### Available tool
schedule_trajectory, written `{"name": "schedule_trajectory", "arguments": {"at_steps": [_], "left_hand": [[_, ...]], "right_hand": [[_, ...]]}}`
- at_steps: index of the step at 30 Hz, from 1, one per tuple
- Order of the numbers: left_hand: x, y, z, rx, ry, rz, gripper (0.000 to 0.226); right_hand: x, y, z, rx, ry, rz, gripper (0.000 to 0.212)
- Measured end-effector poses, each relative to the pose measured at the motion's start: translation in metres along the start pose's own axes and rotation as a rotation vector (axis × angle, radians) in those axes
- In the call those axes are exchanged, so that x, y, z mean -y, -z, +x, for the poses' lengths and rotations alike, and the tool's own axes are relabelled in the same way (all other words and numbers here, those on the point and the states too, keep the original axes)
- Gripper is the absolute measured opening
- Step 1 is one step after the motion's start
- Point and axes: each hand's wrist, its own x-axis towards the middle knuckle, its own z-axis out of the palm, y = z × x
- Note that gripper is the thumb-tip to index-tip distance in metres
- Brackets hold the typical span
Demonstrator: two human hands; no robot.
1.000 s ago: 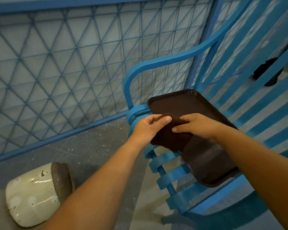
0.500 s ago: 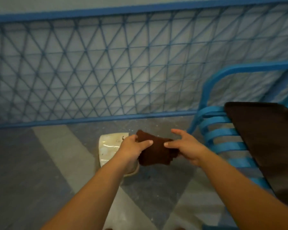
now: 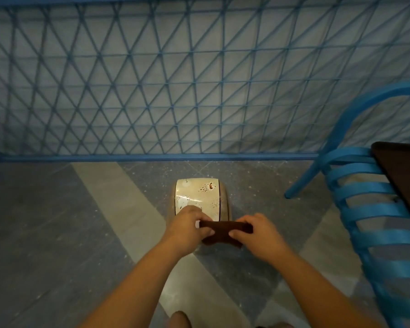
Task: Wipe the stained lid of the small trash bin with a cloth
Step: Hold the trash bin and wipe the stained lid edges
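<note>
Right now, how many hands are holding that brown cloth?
2. The left hand pinches the cloth's left end and the right hand pinches its right end, just above the near edge of the stained bin lid on the floor.

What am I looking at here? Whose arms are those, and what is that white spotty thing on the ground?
There is no machine here, just a person. The camera sits on their head and looks down, so you see their own two arms reaching out.

The left hand and the right hand each pinch one end of a dark brown cloth, holding it between them.

The white spotty thing is a small trash bin on the gray floor. The brown spots are stains on its lid, which the cloth is meant to wipe.

Behind it runs a blue wire fence. On the right is a blue chair with a dark tray on it.
</note>
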Motion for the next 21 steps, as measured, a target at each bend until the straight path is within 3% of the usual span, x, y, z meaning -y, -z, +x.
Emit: {"name": "schedule_trajectory", "arguments": {"at_steps": [2, 4, 8, 11, 13, 17, 21], "left_hand": [[0.005, -0.001, 0.003, 0.050, 0.030, -0.221, 0.014], [0.009, -0.005, 0.009, 0.075, 0.060, -0.391, 0.012], [0.009, -0.029, 0.022, 0.007, 0.161, -0.629, 0.018], [0.014, -0.055, 0.024, -0.120, 0.410, -0.859, 0.007], [0.022, -0.078, 0.023, -0.086, 0.628, -1.037, 0.011], [0.038, -0.126, 0.024, 0.077, 0.846, -1.281, 0.034], [0.040, -0.152, 0.036, -0.010, 0.884, -1.467, 0.043]], "right_hand": [[-0.012, -0.004, 0.002, -0.049, -0.007, 0.085, 0.016], [-0.018, -0.007, 0.001, -0.037, -0.100, 0.357, 0.013], [-0.031, -0.021, 0.006, -0.063, -0.289, 0.772, 0.010], [-0.050, -0.037, 0.009, -0.184, -0.416, 1.044, 0.024], [-0.063, -0.045, 0.008, -0.250, -0.491, 1.219, 0.032], [-0.082, -0.055, 0.009, -0.317, -0.574, 1.317, 0.041], [-0.095, -0.061, 0.022, -0.374, -0.600, 1.341, 0.055]]}}
